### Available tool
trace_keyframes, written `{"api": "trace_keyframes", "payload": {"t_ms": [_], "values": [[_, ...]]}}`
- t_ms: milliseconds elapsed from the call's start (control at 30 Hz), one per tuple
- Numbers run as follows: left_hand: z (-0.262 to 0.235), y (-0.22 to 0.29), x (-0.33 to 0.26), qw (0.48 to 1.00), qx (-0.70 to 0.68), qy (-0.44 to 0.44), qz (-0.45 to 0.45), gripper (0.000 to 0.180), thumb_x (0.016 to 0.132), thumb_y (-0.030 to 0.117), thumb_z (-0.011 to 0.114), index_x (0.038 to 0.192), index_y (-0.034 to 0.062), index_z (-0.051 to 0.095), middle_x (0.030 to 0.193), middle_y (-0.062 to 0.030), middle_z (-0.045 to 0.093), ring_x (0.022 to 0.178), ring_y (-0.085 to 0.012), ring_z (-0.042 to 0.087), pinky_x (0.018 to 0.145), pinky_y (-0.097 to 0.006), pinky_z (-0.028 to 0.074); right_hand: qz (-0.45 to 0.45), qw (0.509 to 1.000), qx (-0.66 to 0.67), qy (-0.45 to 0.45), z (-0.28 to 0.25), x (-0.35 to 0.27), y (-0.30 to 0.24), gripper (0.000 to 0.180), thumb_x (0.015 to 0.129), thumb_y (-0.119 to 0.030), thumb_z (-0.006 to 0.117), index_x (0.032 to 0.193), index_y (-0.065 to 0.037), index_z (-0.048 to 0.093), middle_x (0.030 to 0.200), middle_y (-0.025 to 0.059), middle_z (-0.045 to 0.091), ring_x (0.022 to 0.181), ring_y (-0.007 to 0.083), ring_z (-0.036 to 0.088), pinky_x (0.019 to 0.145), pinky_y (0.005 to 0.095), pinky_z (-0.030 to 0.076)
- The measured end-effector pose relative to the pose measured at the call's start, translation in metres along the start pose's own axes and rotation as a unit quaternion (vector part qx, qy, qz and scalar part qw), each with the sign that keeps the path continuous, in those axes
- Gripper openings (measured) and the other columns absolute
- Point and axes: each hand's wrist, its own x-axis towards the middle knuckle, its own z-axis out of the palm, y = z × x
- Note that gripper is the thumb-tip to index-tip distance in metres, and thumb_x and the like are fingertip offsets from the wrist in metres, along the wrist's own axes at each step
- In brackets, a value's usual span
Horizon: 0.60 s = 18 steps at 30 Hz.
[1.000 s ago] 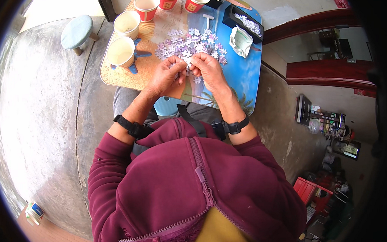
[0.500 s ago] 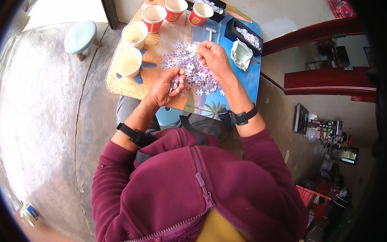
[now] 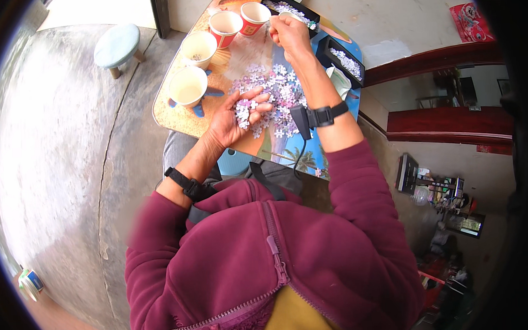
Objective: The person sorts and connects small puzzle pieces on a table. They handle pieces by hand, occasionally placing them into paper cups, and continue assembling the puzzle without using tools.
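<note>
Palm up, my left hand (image 3: 230, 121) cups a small heap of purple-white jigsaw puzzle pieces (image 3: 244, 111), its fingers loosely curled around them. A larger pile of jigsaw pieces (image 3: 282, 91) is spread on the table beside it. My right hand (image 3: 291, 35) is raised at the far side of the table, thumb and fingers pinched together. What lies between those fingertips is too small to tell. Behind and partly under that hand shows the pale rim of a paper cup (image 3: 292, 15). Two red-and-white paper cups (image 3: 225, 30) (image 3: 253, 19) stand left of it.
Two pale paper cups (image 3: 187, 87) (image 3: 198, 50) stand on the table's left side; the farther one has bits inside. Black trays (image 3: 321, 52) with pieces line the far right, a crumpled pale packet (image 3: 338, 82) nearby. A light-blue stool (image 3: 117, 47) stands on the floor at left.
My right hand has moved from the pile up and away to the far cup. My left hand has opened somewhat, showing the pieces in its palm. The view has shifted slightly.
</note>
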Motion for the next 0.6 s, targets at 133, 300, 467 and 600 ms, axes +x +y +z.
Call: {"api": "trace_keyframes", "payload": {"t_ms": [133,300,467,600], "values": [[-0.003,-0.001,0.001,0.998,-0.057,-0.022,0.010,0.057,0.099,0.032,0.038,0.140,-0.0059,0.029,0.144,-0.0263,0.033,0.132,-0.0442,0.035,0.106,-0.050,0.039,-0.034,0.995,-0.056,-0.072,-0.008,-0.054,0.010,0.016,0.089,-0.016,0.062,0.085,-0.001,0.066,0.071,0.0008,0.062,0.059,0.0058,0.053,0.052,0.0197,0.041],[-0.008,0.000,0.001,0.999,-0.037,0.034,0.005,0.056,0.101,0.036,0.033,0.139,-0.0051,0.033,0.132,-0.0255,0.046,0.123,-0.0393,0.047,0.103,-0.048,0.042,-0.049,0.970,-0.173,-0.165,-0.024,-0.131,0.022,0.013,0.086,-0.011,0.063,0.092,0.000,0.066,0.080,0.0088,0.068,0.063,0.0145,0.064,0.060,0.0304,0.051],[0.000,-0.003,0.000,1.000,0.003,0.023,-0.001,0.058,0.102,0.040,0.027,0.138,-0.0041,0.036,0.125,-0.0247,0.050,0.113,-0.0376,0.054,0.098,-0.044,0.046,-0.272,0.881,-0.367,-0.125,-0.030,-0.157,0.031,0.023,0.075,-0.013,0.070,0.097,-0.007,0.067,0.085,0.0078,0.061,0.083,0.0250,0.059,0.077,0.0350,0.048],[0.005,-0.005,-0.001,0.998,0.032,0.058,-0.006,0.059,0.102,0.041,0.024,0.138,-0.0036,0.036,0.124,-0.0243,0.051,0.110,-0.0362,0.055,0.095,-0.043,0.048,-0.273,0.874,-0.385,-0.115,-0.029,-0.162,0.038,0.025,0.074,-0.014,0.072,0.098,-0.009,0.067,0.086,0.0065,0.061,0.091,0.0270,0.056,0.082,0.0366,0.046]]}}
